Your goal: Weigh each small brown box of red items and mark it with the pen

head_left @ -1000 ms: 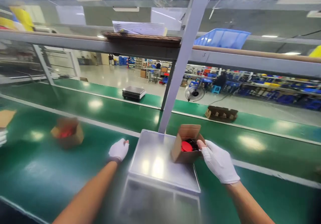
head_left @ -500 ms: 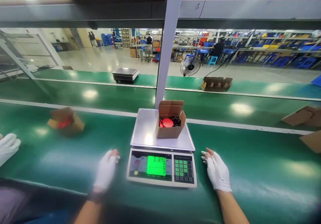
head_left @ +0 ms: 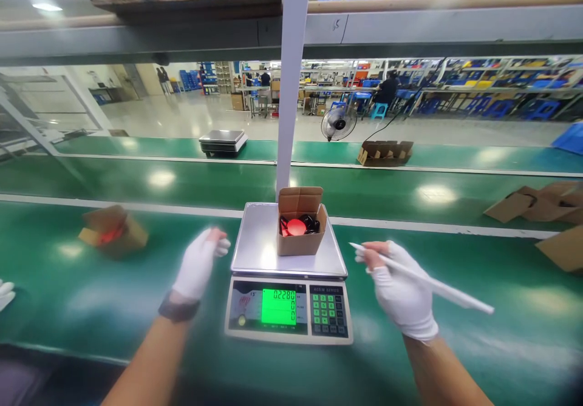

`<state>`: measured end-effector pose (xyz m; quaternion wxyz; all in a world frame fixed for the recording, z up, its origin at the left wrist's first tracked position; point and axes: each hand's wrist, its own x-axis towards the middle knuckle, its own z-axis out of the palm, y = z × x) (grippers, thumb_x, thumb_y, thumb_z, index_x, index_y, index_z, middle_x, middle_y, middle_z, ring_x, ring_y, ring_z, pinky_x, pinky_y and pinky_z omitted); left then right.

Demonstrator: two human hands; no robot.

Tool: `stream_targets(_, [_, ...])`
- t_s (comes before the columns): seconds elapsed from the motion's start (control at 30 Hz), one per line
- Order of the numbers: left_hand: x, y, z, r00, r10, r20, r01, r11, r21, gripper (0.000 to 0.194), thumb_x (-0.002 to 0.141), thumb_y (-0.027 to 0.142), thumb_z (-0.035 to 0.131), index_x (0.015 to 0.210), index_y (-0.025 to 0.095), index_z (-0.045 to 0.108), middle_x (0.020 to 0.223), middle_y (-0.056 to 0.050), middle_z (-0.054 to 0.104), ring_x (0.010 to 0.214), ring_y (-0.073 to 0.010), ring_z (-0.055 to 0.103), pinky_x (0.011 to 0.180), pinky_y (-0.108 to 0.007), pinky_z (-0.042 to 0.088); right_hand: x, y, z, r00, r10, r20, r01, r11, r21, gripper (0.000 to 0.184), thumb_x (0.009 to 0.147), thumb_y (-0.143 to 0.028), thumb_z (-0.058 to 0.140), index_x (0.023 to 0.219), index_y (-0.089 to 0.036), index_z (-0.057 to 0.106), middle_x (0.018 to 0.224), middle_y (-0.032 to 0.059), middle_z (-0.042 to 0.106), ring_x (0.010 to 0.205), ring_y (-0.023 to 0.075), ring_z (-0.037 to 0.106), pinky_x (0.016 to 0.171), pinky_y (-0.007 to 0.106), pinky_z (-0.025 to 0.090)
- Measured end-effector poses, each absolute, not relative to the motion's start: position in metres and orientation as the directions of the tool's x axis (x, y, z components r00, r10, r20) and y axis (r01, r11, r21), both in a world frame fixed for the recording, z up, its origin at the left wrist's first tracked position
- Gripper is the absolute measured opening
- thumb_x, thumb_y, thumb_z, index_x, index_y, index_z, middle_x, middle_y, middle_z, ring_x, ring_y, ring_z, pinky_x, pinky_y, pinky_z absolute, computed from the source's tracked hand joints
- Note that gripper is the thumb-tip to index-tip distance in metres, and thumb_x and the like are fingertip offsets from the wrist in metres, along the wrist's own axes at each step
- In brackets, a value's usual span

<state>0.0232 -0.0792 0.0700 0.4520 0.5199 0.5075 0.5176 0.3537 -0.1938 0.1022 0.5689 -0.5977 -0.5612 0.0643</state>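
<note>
A small open cardboard box (head_left: 298,239) with red and black parts inside stands on the steel pan of a weighing scale (head_left: 255,245). The scale's green display (head_left: 278,306) is lit. My left hand (head_left: 200,263), in a white glove, hovers just left of the pan with its fingers curled together and nothing visible in them. My right hand (head_left: 401,287), also gloved, is right of the scale and pinches a long white stick (head_left: 437,284) that points toward the box.
A second open box with red parts (head_left: 112,231) lies on the green belt (head_left: 136,272) at the left. Flat cardboard boxes (head_left: 542,206) lie at the right. Another person's gloved hand (head_left: 5,292) shows at the left edge. A grey post (head_left: 288,84) rises behind the scale.
Both hands have lifted off the belt beside the scale. My right hand now holds a white stick. The reading on the display has changed.
</note>
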Motion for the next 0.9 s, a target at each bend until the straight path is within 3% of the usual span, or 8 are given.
stream_targets(0.13, [0.078, -0.076, 0.113, 0.21, 0.941, 0.267, 0.268, -0.318, 0.909, 0.043, 0.082, 0.059, 0.052, 0.078, 0.016, 0.055, 0.07, -0.001, 0.058, 0.065, -0.0146, 0.053, 0.064, -0.025, 0.04, 0.307, -0.173, 0.131, 0.047, 0.769, 0.637, 0.671, 0.448, -0.591, 0.018, 0.089, -0.033, 0.056, 0.101, -0.021, 0.064, 0.09, 0.0032, 0.066, 0.076, 0.0176, 0.062, 0.066, 0.026, 0.049])
stream_targets(0.27, [0.115, -0.072, 0.123, 0.276, 0.903, 0.328, 0.426, -0.421, 0.801, 0.04, 0.084, 0.056, 0.049, 0.072, 0.018, 0.051, 0.063, 0.001, 0.054, 0.059, -0.0139, 0.048, 0.058, -0.025, 0.033, 0.286, -0.15, 0.129, 0.008, 0.732, 0.681, 0.666, 0.504, -0.55, 0.018, 0.092, -0.031, 0.052, 0.102, -0.022, 0.063, 0.094, 0.0026, 0.066, 0.081, 0.0171, 0.062, 0.072, 0.025, 0.048])
stream_targets(0.37, [0.121, -0.067, 0.114, 0.297, 0.913, 0.28, 0.217, -0.35, 0.911, 0.037, 0.091, 0.047, 0.033, 0.074, 0.018, 0.049, 0.065, -0.001, 0.055, 0.056, -0.0143, 0.049, 0.054, -0.025, 0.035, 0.286, -0.144, 0.131, 0.01, 0.756, 0.655, 0.666, 0.483, -0.568, 0.017, 0.093, -0.032, 0.051, 0.096, -0.021, 0.064, 0.088, 0.0025, 0.066, 0.076, 0.0171, 0.062, 0.07, 0.025, 0.048])
stream_targets(0.5, [0.121, -0.062, 0.099, 0.35, 0.916, 0.197, -0.037, -0.196, 0.98, 0.034, 0.087, 0.046, 0.034, 0.077, 0.017, 0.046, 0.06, -0.002, 0.053, 0.05, -0.0138, 0.047, 0.049, -0.025, 0.037, 0.281, -0.143, 0.152, -0.016, 0.799, 0.6, 0.644, 0.468, -0.606, 0.019, 0.092, -0.036, 0.051, 0.09, -0.021, 0.063, 0.084, 0.0026, 0.065, 0.075, 0.0183, 0.061, 0.071, 0.026, 0.047])
stream_targets(0.7, [0.123, -0.06, 0.095, 0.329, 0.913, 0.242, -0.098, -0.222, 0.97, 0.034, 0.085, 0.047, 0.036, 0.074, 0.016, 0.046, 0.065, -0.001, 0.051, 0.053, -0.0122, 0.047, 0.051, -0.024, 0.039, 0.262, -0.119, 0.169, -0.09, 0.932, 0.352, 0.628, 0.327, -0.706, 0.026, 0.093, -0.036, 0.043, 0.074, -0.021, 0.054, 0.069, 0.0004, 0.062, 0.065, 0.0175, 0.059, 0.061, 0.026, 0.045])
stream_targets(0.9, [0.121, -0.06, 0.094, 0.317, 0.913, 0.255, -0.038, -0.257, 0.966, 0.032, 0.086, 0.045, 0.035, 0.073, 0.017, 0.044, 0.065, -0.001, 0.051, 0.056, -0.0137, 0.047, 0.055, -0.026, 0.038, 0.259, -0.11, 0.167, -0.09, 0.942, 0.322, 0.705, 0.289, -0.648, 0.027, 0.09, -0.036, 0.041, 0.072, -0.02, 0.053, 0.07, 0.0023, 0.062, 0.067, 0.0196, 0.059, 0.06, 0.028, 0.042])
